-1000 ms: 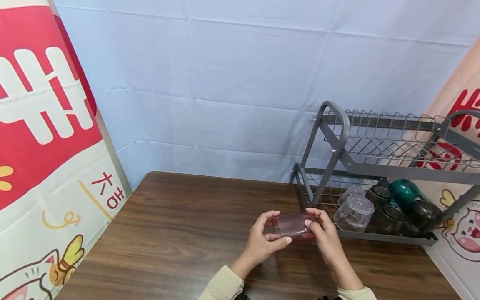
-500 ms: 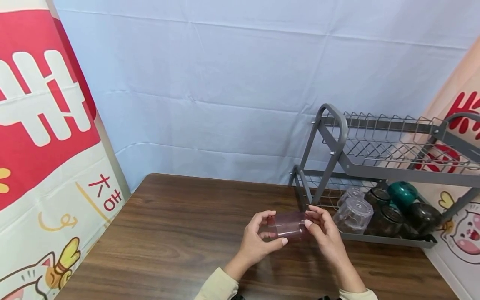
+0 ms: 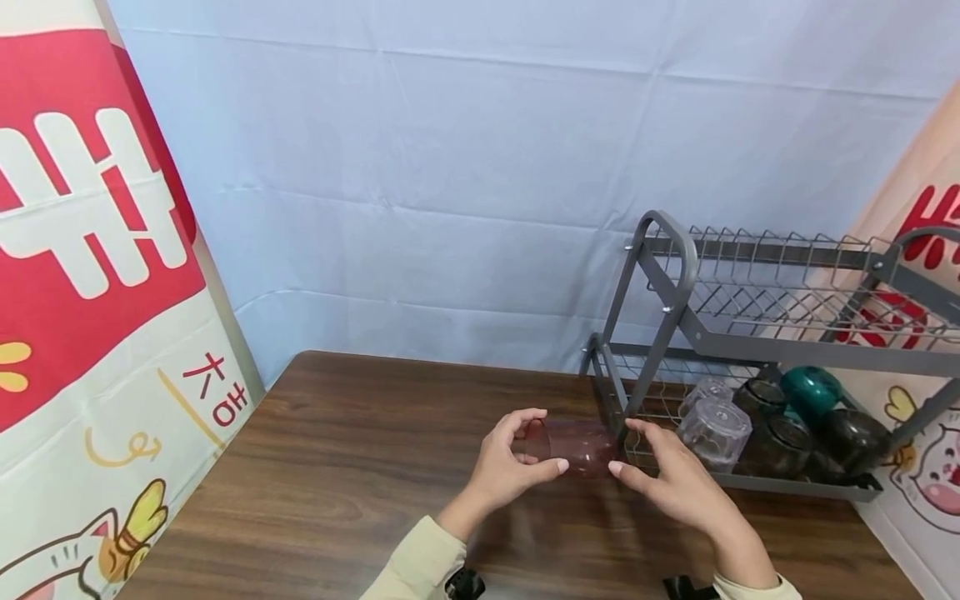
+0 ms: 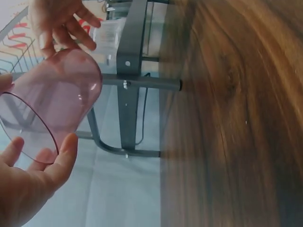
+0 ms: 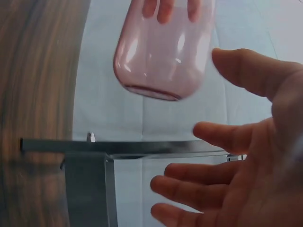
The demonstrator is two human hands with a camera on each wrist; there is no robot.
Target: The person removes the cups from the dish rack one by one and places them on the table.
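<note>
The left hand (image 3: 501,468) grips a pink tumbler (image 3: 572,447) on its side, just left of the dish rack (image 3: 670,283), above the desk (image 3: 337,467). The right hand (image 3: 675,482) hovers beside its base with relaxed fingers, seemingly not touching. Clear and dark tumblers (image 3: 780,421) sit on the rack's lower tier; the pink one is not yet there.

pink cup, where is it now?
Head view, centre: the pink cup lies sideways in the left hand, above the table, beside the rack.

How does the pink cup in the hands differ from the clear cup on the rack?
The pink cup is tinted; the clear cup is colourless. The pink cup lies sideways in the left hand, above the table; the clear cup rests bottom-up on the rack. Both are see-through.
</note>
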